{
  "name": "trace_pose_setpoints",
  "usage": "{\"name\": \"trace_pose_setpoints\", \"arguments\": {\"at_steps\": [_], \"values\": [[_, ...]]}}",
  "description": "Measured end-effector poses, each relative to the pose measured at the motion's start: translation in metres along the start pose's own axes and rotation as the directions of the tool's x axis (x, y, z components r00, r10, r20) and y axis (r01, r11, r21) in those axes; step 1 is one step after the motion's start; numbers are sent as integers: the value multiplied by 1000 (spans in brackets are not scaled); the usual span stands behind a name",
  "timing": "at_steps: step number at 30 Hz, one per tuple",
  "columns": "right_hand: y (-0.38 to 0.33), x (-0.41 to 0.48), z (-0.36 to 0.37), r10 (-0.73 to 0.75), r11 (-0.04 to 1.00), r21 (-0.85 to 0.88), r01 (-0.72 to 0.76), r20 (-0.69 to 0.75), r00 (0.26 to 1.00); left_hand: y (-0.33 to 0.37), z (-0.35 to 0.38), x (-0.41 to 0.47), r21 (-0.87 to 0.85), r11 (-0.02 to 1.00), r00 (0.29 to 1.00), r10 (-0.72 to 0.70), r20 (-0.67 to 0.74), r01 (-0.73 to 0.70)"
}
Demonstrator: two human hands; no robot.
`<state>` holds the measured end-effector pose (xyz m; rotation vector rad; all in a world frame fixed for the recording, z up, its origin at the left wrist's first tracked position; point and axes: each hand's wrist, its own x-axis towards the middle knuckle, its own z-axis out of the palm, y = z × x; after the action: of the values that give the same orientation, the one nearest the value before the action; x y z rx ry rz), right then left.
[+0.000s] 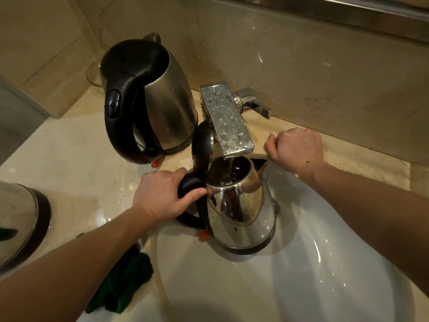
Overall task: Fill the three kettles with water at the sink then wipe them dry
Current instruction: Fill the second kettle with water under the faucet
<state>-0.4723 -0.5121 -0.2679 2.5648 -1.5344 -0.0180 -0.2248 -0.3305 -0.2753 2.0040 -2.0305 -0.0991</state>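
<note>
A small steel kettle (241, 212) with its black lid flipped open hangs over the white sink (301, 275), under the wet chrome faucet (226, 119). A thin stream of water runs into it. My left hand (162, 194) grips its black handle. My right hand (296, 149) is curled into a fist beside the faucet, resting on the counter edge with nothing seen in it. A larger steel kettle (153, 98) with a black handle stands on the counter behind, wet with drops. A third steel kettle (21, 221) shows partly at the left edge.
A dark green cloth (125, 284) lies on the marble counter (76, 163) under my left forearm. The faucet's lever handle (255, 104) juts from the beige wall at the right. A glass bowl (91, 76) sits behind the large kettle.
</note>
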Motion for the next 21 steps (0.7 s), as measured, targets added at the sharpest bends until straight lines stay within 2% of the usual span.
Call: {"name": "trace_pose_setpoints", "arguments": {"at_steps": [21], "values": [[0, 0, 1, 7, 1000, -11, -7, -1, 1000, 0, 0, 0, -17, 1000, 1000, -8, 13, 8]]}}
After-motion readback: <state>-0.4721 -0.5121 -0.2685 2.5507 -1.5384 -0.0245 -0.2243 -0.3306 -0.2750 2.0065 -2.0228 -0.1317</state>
